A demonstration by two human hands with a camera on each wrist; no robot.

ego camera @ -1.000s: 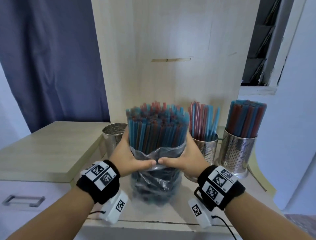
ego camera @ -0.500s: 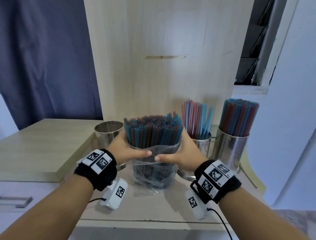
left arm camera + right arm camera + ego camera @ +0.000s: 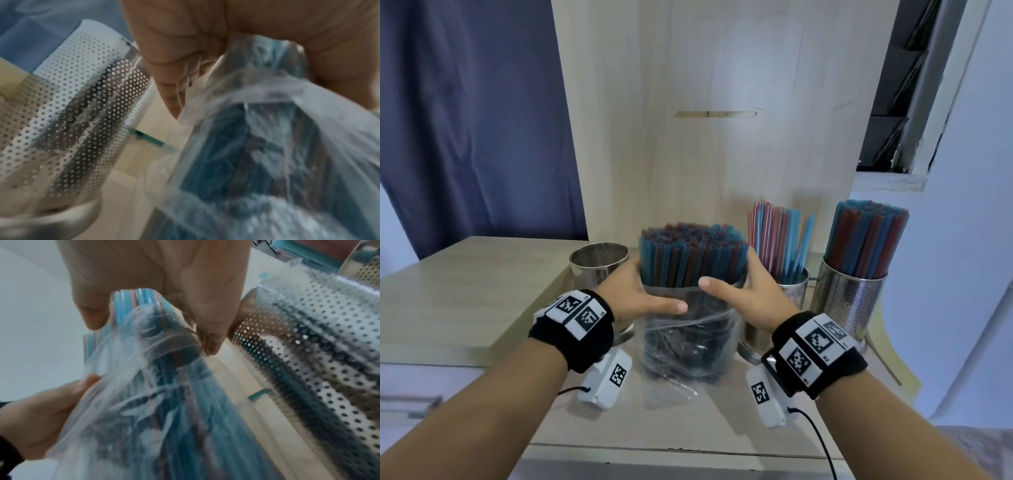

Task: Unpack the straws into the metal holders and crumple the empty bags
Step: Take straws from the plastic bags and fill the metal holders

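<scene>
A person's two hands hold an upright bundle of blue and red straws [image 3: 690,260] that stands in a clear plastic bag [image 3: 688,346] on a pale wooden counter [image 3: 465,301]. The bag is pushed down, so the top half of the bundle stands bare above its rim.

The left hand [image 3: 635,296] wraps the bundle's left side at the bag's rim, thumb laid across the front; the left wrist view shows its fingers [image 3: 164,68] curled and gathering the plastic. The right hand [image 3: 748,294] wraps the right side a little higher, thumb pointing left across the front. In the right wrist view its fingers [image 3: 205,318] curl round the film and straws, though blur there makes it hard to tell how tightly they grip.

Four perforated metal holders matter here. An empty holder [image 3: 599,262] stands just behind the left hand. A holder of thin straws [image 3: 787,298] stands just behind the right hand, its straws fanned loosely. Further right, a full holder [image 3: 849,301] is packed tight with blue and red straws. No fourth holder can be made out.

Each wrist wears a black band [image 3: 573,330] with printed square markers, and a small white device [image 3: 606,382] hangs under each. A tall wooden panel [image 3: 715,113] rises behind the counter, and a dark blue curtain [image 3: 472,113] hangs to the left.
</scene>
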